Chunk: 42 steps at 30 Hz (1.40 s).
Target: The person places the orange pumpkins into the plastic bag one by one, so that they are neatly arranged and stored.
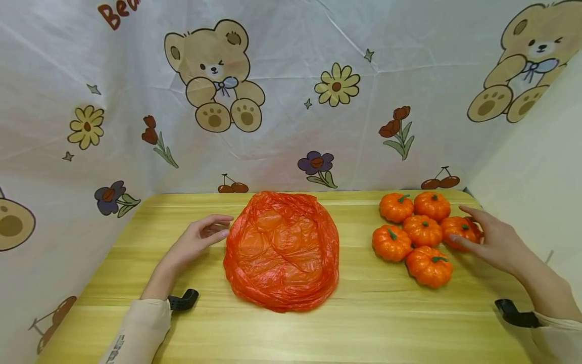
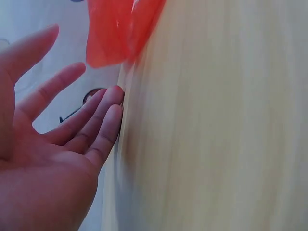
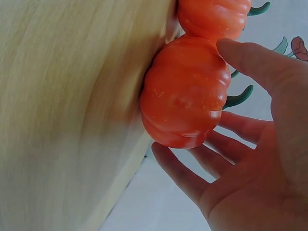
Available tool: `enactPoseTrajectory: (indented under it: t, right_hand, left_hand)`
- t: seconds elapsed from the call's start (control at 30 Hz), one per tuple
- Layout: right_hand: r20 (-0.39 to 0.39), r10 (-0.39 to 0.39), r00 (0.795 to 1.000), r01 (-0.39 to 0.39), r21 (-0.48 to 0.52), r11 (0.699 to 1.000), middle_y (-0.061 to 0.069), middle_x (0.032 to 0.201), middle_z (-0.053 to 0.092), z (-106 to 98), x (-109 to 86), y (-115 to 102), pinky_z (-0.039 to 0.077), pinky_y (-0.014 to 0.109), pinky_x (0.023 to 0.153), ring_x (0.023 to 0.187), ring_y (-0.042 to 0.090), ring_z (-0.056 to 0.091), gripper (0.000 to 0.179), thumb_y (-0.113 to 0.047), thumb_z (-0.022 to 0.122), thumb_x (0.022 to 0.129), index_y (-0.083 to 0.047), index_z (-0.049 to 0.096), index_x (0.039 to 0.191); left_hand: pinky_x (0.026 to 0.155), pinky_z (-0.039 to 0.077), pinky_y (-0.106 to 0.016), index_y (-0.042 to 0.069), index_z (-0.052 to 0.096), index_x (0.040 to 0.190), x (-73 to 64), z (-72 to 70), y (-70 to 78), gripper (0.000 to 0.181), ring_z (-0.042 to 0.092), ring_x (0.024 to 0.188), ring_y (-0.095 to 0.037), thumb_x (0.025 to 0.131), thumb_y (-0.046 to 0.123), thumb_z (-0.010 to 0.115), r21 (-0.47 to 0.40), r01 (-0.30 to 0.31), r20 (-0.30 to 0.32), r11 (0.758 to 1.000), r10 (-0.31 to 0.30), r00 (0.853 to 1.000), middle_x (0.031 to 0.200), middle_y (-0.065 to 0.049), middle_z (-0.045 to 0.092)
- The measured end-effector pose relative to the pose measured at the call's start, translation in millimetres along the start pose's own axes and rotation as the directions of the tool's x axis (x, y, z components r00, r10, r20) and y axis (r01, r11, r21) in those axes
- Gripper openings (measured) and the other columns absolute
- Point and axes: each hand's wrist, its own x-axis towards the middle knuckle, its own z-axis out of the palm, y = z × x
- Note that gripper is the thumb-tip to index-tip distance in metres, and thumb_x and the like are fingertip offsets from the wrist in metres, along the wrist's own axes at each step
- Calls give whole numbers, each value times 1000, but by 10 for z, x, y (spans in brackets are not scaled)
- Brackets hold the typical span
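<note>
A crinkled red plastic bag (image 1: 282, 253) lies on the table with its rim spread round. Beside its left edge my left hand (image 1: 193, 242) is held with fingers relaxed and nothing in them; in the left wrist view the palm (image 2: 53, 168) faces the bag's hanging edge (image 2: 108, 33). Several small orange pumpkins with green stems sit in a cluster on the right, among them a front one (image 1: 429, 266). My right hand (image 1: 497, 245) spreads its thumb and fingers around the rightmost pumpkin (image 1: 459, 230). Seen from the right wrist, fingertips lie close against that pumpkin (image 3: 183, 96); firm contact cannot be made out.
Both hands work over a light wooden table (image 1: 354, 323). Behind it hangs a white cloth (image 1: 282, 91) printed with bears and flowers, and a pale wall (image 1: 541, 192) stands on the right. Each wrist wears a black camera mount, such as the left one (image 1: 184, 301).
</note>
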Motion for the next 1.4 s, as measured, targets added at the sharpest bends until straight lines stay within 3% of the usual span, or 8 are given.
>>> enactPoseTrajectory:
  t: [0.13,0.43,0.73,1.03,1.17,1.27,1.4]
  right_hand:
    - [20,14,1000,-14,7,1000,43,139,53,4,7,11,44,76,90,115,64,54,82,-35,81,92,8,43,150]
    - [40,24,999,-25,6,1000,44,136,52,29,23,19,44,77,90,115,66,52,85,-36,85,88,11,44,146]
    - [38,36,999,-35,-21,999,44,130,56,13,9,39,48,75,86,108,65,58,82,-39,86,87,11,49,140]
    - [-47,40,998,-40,-1,999,44,125,57,-72,-11,22,48,71,83,104,61,59,78,-28,87,84,12,48,139]
    - [-69,81,994,-80,18,997,43,121,59,-109,-18,15,54,53,73,98,59,61,77,-28,87,85,13,49,137]
    - [-85,117,989,-114,40,993,41,118,62,-137,-15,-19,50,37,67,95,55,64,77,-30,88,84,12,51,137]
    - [-103,167,981,-161,67,985,43,122,60,-181,3,-91,53,42,68,99,58,62,79,-35,85,88,12,49,140]
  left_hand:
    - [96,53,-26,15,65,142,45,103,41,42,67,115,-27,102,29,71,-13,-16,31,1000,16,999,135,-8,69]
    - [73,51,-28,15,72,130,52,174,43,36,60,94,-27,97,27,79,25,27,26,999,-27,999,114,-9,68]
    - [77,51,-27,15,72,129,59,174,18,36,59,97,-27,97,28,79,19,23,26,1000,-24,999,122,-9,68]
    - [76,51,-27,17,73,129,71,186,19,33,59,97,-27,98,28,78,19,37,21,999,-38,999,122,-9,68]
    - [75,50,-27,16,72,129,75,192,15,33,59,98,-28,98,28,77,22,42,23,999,-43,999,122,-9,68]
    - [73,49,-27,15,72,130,72,195,7,34,58,97,-27,99,28,76,18,48,23,999,-48,999,123,-10,68]
    - [72,48,-27,14,72,131,59,198,6,35,58,95,-26,100,29,75,5,53,25,999,-53,998,126,-10,69]
